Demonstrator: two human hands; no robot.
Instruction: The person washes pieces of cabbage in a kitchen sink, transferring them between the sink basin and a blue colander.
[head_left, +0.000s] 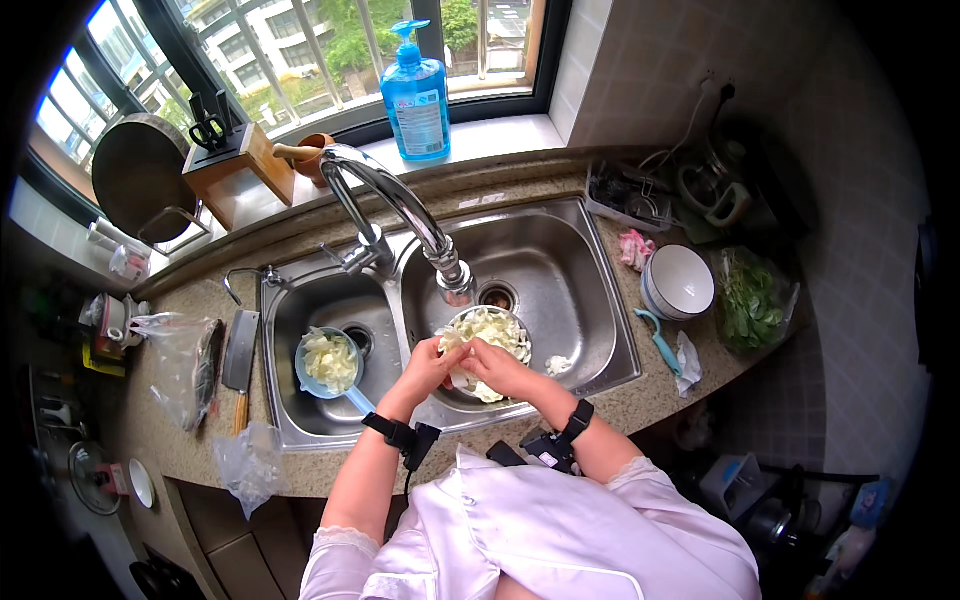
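Both hands meet over a round bowl (527, 339) of pale cut cabbage (491, 330) in the right basin of the steel double sink, beneath the tap. My left hand (429, 367) and my right hand (491, 366) pinch a pale leaf piece between their fingertips; its outline is partly covered by the fingers. A blue plastic strainer (303, 375) holding more cabbage pieces (330, 361) sits in the left basin, its handle pointing towards my left forearm. A small white scrap of cabbage (558, 365) lies on the floor of the right basin, beside the bowl.
The chrome tap (405, 199) arches above the basins. Left of the sink lie a cleaver (241, 352), a fish in a plastic bag (206, 375) and another plastic bag (251, 461). On the right are a blue-handled peeler (660, 343), stacked bowls (679, 281) and bagged leafy greens (750, 300).
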